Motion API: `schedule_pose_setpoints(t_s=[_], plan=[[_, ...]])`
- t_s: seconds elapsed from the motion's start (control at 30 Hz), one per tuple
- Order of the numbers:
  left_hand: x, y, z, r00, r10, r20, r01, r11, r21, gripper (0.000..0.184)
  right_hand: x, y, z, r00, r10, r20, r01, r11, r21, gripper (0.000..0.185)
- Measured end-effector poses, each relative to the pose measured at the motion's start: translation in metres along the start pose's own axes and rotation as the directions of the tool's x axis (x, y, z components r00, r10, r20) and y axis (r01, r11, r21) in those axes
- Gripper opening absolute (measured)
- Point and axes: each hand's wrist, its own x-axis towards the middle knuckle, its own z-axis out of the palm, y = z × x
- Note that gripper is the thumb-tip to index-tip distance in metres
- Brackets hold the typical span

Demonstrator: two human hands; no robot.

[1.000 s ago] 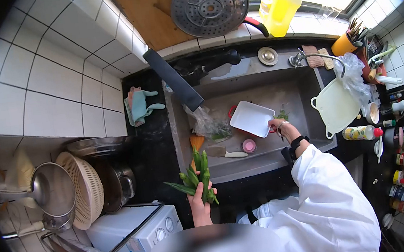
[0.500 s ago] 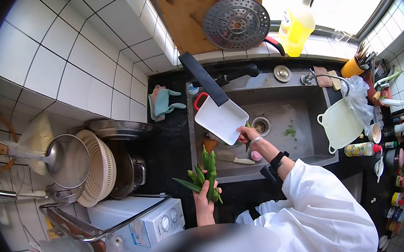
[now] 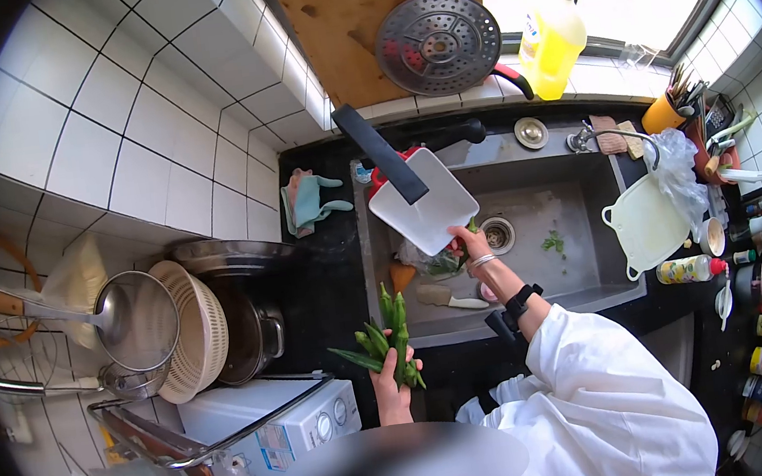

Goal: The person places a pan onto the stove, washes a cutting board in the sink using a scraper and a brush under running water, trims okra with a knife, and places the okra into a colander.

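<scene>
My left hand (image 3: 395, 376) is closed around a bunch of green okra (image 3: 376, 340) in front of the sink's near-left edge. My right hand (image 3: 470, 245) grips the lower corner of a white rectangular dish (image 3: 425, 209) with red on its outer side. The dish is tilted above the left part of the sink. A bit of green shows beside the right fingers; its kind is unclear. Below the dish, partly hidden, lies a plastic bag with greens (image 3: 440, 262). Near it are an orange-brown vegetable (image 3: 401, 276) and a knife with a pale handle (image 3: 452, 297).
The grey sink (image 3: 585, 295) has a drain (image 3: 497, 235) and green scraps (image 3: 552, 241). A dark bar (image 3: 381, 153) crosses over the dish. Light-blue gloves (image 3: 309, 201) lie at left. A white cutting board (image 3: 647, 222) and a bottle (image 3: 690, 269) are at right; a colander (image 3: 194, 330) stands far left.
The white dish has tipped further and turned slightly, with more red showing behind its upper edge. My left hand still holds the okra. The whole view has shifted slightly.
</scene>
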Motion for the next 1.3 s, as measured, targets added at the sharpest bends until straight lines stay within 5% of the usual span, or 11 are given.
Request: schedule_pose_setpoints(t_s=[0.33,0.5,0.6,0.83,0.93,0.97,1.07,1.17,1.27,1.3], plan=[[0.003,-0.002,0.007,0.999,-0.007,0.036,0.006,1.000,0.024,0.037,-0.003,-0.020,-0.024,0.988,-0.153,-0.025,0.147,0.975,-0.169,0.009],[0.005,-0.004,0.005,0.999,-0.027,0.045,0.026,0.999,0.032,0.037,-0.003,-0.040,-0.064,0.949,-0.295,-0.111,0.209,0.851,-0.482,0.012],[0.007,-0.006,0.008,0.998,-0.042,0.051,0.041,0.999,0.020,0.038,0.000,-0.051,-0.114,0.956,-0.203,-0.211,0.034,0.793,-0.609,0.016],[0.016,-0.016,0.009,0.994,-0.098,0.043,0.096,0.995,0.036,0.039,0.010,-0.024,-0.215,0.763,0.130,-0.634,-0.460,0.797,-0.391,0.023],[0.020,-0.018,0.012,0.994,-0.110,0.024,0.109,0.993,0.056,0.039,0.006,-0.018,-0.223,0.681,0.277,-0.678,-0.586,0.760,-0.279,0.025],[0.022,-0.018,0.013,0.993,-0.115,0.014,0.114,0.992,0.061,0.039,0.023,0.006,-0.259,0.724,0.321,-0.611,-0.608,0.716,-0.344,0.029],[0.028,-0.018,0.021,0.993,-0.111,0.028,0.109,0.991,0.076,0.039,0.022,0.021,-0.267,0.746,0.215,-0.630,-0.600,0.627,-0.497,0.034],[0.034,-0.020,0.027,0.993,-0.117,0.035,0.114,0.992,0.061,0.038,0.022,0.004,-0.265,0.710,0.222,-0.669,-0.701,0.319,-0.638,0.037],[0.038,-0.021,0.034,0.992,-0.117,0.056,0.115,0.992,0.049,0.038,0.035,0.019,-0.281,0.708,-0.449,-0.545,-0.560,0.112,-0.821,0.038],[0.039,-0.021,0.035,0.991,-0.118,0.063,0.116,0.992,0.045,0.038,0.022,-0.008,-0.245,0.671,-0.508,-0.540,-0.553,0.142,-0.821,0.038]])
